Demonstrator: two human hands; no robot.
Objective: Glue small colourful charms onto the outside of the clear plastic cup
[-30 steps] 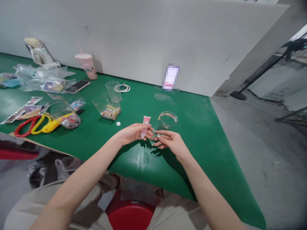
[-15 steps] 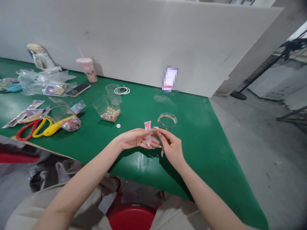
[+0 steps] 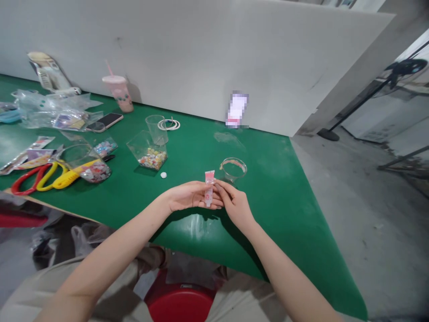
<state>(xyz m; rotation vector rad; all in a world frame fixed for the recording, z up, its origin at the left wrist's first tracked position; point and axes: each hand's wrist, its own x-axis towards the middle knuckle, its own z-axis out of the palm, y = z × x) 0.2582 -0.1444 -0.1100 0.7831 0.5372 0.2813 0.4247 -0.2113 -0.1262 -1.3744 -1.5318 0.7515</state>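
My left hand [image 3: 187, 197] is closed around a small clear squeeze tube [image 3: 209, 195] with a pink end. The tube stands nearly upright in the picture, its pink end pointing away from me. Close against it, my right hand [image 3: 237, 206] has thumb and fingers pinched together by the left fingertips; whatever they pinch is too small to make out. Just beyond the hands lies a clear ring-shaped band [image 3: 246, 169] with pinkish bits along its far side. A little white cap [image 3: 163, 175] rests on the green table to the left.
Left of my hands are a clear cup of colourful pieces [image 3: 152, 160], another clear cup [image 3: 157, 130] and white rings [image 3: 172, 124]. Farther left are red-handled scissors [image 3: 20, 190], a phone [image 3: 105, 121], a pink tumbler [image 3: 119, 93] and plastic bags [image 3: 47, 107]. A blurred screen [image 3: 237, 109] leans against the partition.
My right fingers have drawn in closer against the tube and left fingertips. The tube has shifted slightly to the right. The camera view has turned a little.
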